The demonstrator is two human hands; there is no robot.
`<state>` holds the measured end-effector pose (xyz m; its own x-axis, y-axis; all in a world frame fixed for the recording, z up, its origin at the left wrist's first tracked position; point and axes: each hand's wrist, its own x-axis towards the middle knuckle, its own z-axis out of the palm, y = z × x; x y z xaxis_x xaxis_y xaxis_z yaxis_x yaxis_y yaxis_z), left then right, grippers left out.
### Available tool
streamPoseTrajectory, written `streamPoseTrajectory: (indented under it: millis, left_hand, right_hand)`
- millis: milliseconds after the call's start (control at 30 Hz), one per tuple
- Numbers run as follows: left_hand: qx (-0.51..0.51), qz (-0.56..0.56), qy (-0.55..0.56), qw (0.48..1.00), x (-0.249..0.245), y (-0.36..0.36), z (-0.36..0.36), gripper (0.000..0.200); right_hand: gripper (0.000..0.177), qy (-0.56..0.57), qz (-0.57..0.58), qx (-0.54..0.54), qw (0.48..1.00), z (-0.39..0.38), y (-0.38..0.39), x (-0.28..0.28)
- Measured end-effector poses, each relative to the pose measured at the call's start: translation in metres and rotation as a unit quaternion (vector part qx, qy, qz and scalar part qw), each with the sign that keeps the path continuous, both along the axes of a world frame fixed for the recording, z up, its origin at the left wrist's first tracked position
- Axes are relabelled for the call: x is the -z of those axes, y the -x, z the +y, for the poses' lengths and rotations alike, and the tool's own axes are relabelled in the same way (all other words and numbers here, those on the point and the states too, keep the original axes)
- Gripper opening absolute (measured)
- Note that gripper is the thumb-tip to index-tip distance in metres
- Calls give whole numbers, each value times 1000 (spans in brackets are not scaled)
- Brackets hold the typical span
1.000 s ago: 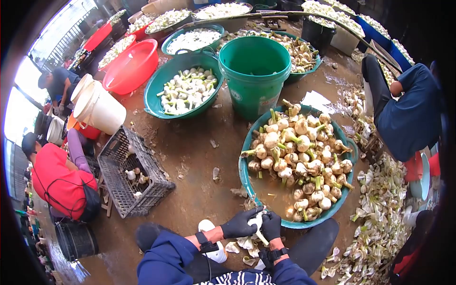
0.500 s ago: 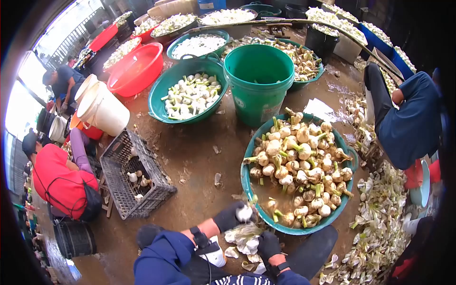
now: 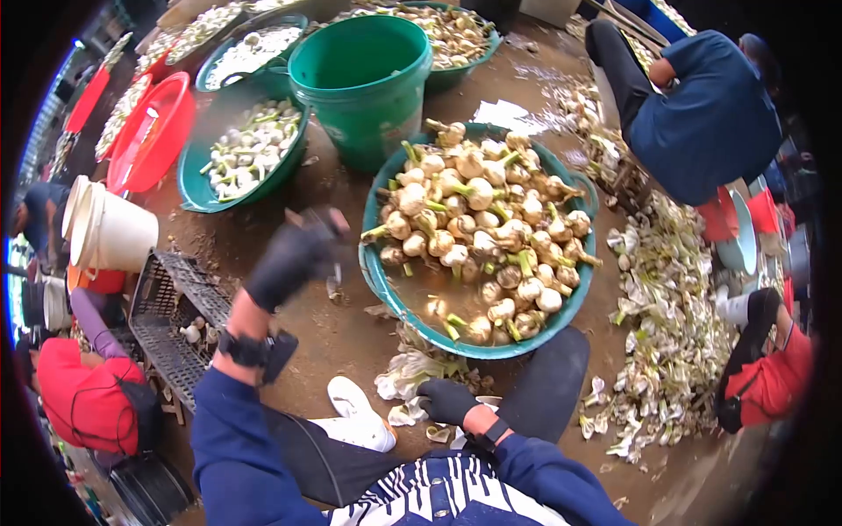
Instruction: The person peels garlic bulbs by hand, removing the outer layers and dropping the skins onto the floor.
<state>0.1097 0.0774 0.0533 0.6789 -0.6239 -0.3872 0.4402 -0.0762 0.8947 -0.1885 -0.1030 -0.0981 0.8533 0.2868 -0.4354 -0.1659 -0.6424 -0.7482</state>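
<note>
My left hand (image 3: 294, 259), in a dark glove with a strap at the wrist, reaches forward over the floor, smeared by motion. Its fingers look apart, and no bulb shows in them. Beyond it is a green basin (image 3: 195, 203) of cleaned garlic bulbs (image 3: 254, 149), with a pale blur over its rear edge. Low in front of me, my right hand (image 3: 445, 401), also gloved, is closed beside a heap of garlic peelings (image 3: 412, 373); what it holds is hidden. Ahead of it stands a green tub (image 3: 386, 294) with untrimmed garlic bulbs (image 3: 478, 219) and brownish water.
A tall green bucket (image 3: 360, 96) stands between tub and basin. A black crate (image 3: 175, 346) and white buckets (image 3: 118, 232) are at left. People in red (image 3: 88, 394) and dark blue (image 3: 702, 114) sit on either side. Peelings (image 3: 671, 342) cover the floor at right.
The view has shifted right. My left hand has swung forward and left, and the white garlic bulb it held no longer shows in it. My right hand stays low by the peelings.
</note>
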Motion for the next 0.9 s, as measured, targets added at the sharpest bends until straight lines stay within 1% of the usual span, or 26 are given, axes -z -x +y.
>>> streamPoseTrajectory:
  millis: [33,67,100,133,167,200,233,300,333,367,400,467,533,567,600,667,700,733,767,800,867,900]
  left_hand:
    - [161,-56,-141,975,24,20,6,30]
    - [283,-242,-243,896,39,52,4,40]
    - [380,-250,-280,845,34,74,-6,47]
    - [432,-287,-297,802,38,97,-8,49]
    - [485,-237,-347,767,26,112,-19,49]
    - [497,-229,-337,766,28,125,-23,49]
    - [496,-233,-310,777,33,138,-24,48]
    - [492,-245,-267,792,47,156,-24,46]
    - [491,-254,-251,795,52,164,-25,45]
    - [462,-277,-227,811,60,169,-23,40]
    - [441,-281,-246,816,60,171,-23,39]
    - [406,-295,-267,822,54,171,-26,37]
    - [346,-306,-294,837,53,173,-25,37]
    - [336,-278,-303,847,48,169,-28,36]
    - [287,-282,-300,865,50,168,-32,36]
    - [176,-284,-297,895,57,167,-31,36]
    - [84,-250,-213,941,90,168,-26,37]
    - [64,-244,-215,943,80,162,-31,36]
    - [12,-80,-196,977,78,156,-36,35]
    - [-37,88,-172,980,78,151,-40,34]
    - [-76,177,-73,978,82,149,-41,33]
    - [-99,221,-27,970,83,149,-40,33]
  right_hand:
    - [25,30,-14,19,999,-3,-1,0]
    - [27,61,-28,35,997,-6,-4,1]
    - [30,44,-28,97,994,-14,-16,-14]
    - [27,59,-90,142,984,-21,-24,-8]
    - [24,80,-76,187,976,-28,-40,-23]
    - [23,98,-129,217,963,-33,-51,-11]
    - [29,155,-159,211,952,-38,-65,-9]
    - [37,200,-149,207,946,-40,-93,-10]
    - [45,236,-134,200,941,-37,-104,7]
    - [49,280,-113,182,936,-31,-115,18]
    - [53,327,-89,169,926,-26,-123,28]
    - [56,366,-40,162,916,-20,-131,48]
    - [51,344,-28,177,922,-24,-134,52]
    - [50,309,-40,202,929,-26,-131,48]
    - [50,269,-56,223,935,-26,-126,39]
    - [47,231,-124,261,929,-28,-117,26]
    - [49,150,-170,295,928,-28,-112,26]
    - [55,110,-167,306,931,-26,-106,7]
    - [58,34,-207,327,921,-21,-100,4]
    - [61,-43,-246,346,904,-16,-94,1]
    - [60,-142,-212,353,900,-5,-86,-38]
    - [57,-138,-202,334,910,-4,-83,-57]
